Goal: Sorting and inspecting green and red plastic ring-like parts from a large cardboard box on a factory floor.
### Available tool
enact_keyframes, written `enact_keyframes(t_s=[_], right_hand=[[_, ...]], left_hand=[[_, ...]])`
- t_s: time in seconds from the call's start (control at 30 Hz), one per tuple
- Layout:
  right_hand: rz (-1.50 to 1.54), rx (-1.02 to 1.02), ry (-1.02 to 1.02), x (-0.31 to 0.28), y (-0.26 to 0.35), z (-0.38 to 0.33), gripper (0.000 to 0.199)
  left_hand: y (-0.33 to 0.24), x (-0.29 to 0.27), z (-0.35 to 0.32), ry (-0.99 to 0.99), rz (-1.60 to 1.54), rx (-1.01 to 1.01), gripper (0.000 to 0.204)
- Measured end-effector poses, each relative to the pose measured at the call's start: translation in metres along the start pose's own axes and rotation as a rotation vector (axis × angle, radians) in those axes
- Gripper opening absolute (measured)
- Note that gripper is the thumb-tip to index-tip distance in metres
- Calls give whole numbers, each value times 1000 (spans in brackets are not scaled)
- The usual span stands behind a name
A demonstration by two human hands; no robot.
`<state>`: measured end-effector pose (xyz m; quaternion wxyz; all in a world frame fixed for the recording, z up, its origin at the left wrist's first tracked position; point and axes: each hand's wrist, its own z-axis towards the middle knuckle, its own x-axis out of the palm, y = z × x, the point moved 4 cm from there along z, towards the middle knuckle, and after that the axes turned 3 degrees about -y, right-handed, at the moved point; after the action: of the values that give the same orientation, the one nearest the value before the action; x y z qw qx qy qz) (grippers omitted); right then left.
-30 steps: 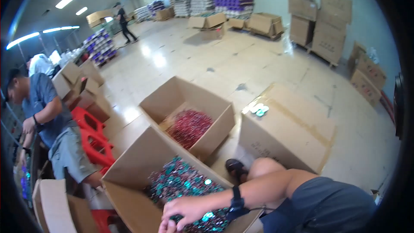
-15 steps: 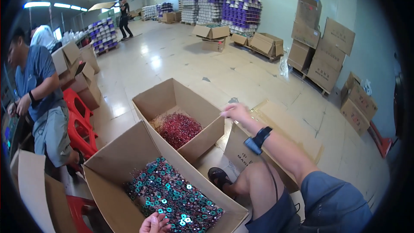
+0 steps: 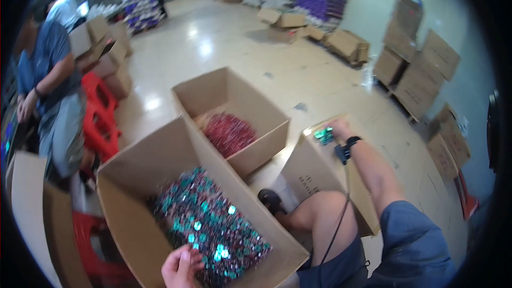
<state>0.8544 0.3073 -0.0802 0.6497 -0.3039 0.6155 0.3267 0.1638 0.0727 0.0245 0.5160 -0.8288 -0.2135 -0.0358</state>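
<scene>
My right hand (image 3: 341, 129) is out to the right above a closed-looking cardboard box, its fingers closed on a small bunch of shiny green discs (image 3: 324, 135). Motion blurs the fingertips. My left hand (image 3: 183, 266) hovers over the near edge of a large open carton (image 3: 141, 149), fingers loosely curled and apart from the thumb, with nothing visible in them. Inside that carton lies a heap of green sequin-like discs and dark pinkish glittery strands (image 3: 213, 224). Behind it, a second open carton (image 3: 261, 146) holds a pile of red glittery strands (image 3: 230, 133).
The box under my right hand (image 3: 304, 168) stands beside my bent knee (image 3: 333, 216). Red stools (image 3: 98, 120) and a seated person (image 3: 50, 74) are at the left. Stacked cartons (image 3: 421, 74) line the right wall. A thin cable (image 3: 341, 218) hangs from my right wrist.
My right hand has moved right, away from the red pile's carton, and green discs now show at its fingers. The whole view has shifted. My left hand stays by the near carton.
</scene>
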Motion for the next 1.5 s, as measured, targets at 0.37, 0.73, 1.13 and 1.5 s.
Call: enact_keyframes(t_s=[0.37, 0.73, 1.13, 1.5], right_hand=[[771, -1176, 517, -154, 321, -322, 19], [-398, -1502, 791, 184, 407, -555, 40], [401, -1134, 734, 165, 428, -564, 19], [1213, -864, 1332, -115, 369, -498, 24]], left_hand=[[-27, -68, 17, -140, -6, 188, 25], [-52, -82, 7, -163, -255, 256, 26], [-66, -100, 1, -161, -304, 278, 22], [8, -96, 38, -325, 118, 84, 38]])
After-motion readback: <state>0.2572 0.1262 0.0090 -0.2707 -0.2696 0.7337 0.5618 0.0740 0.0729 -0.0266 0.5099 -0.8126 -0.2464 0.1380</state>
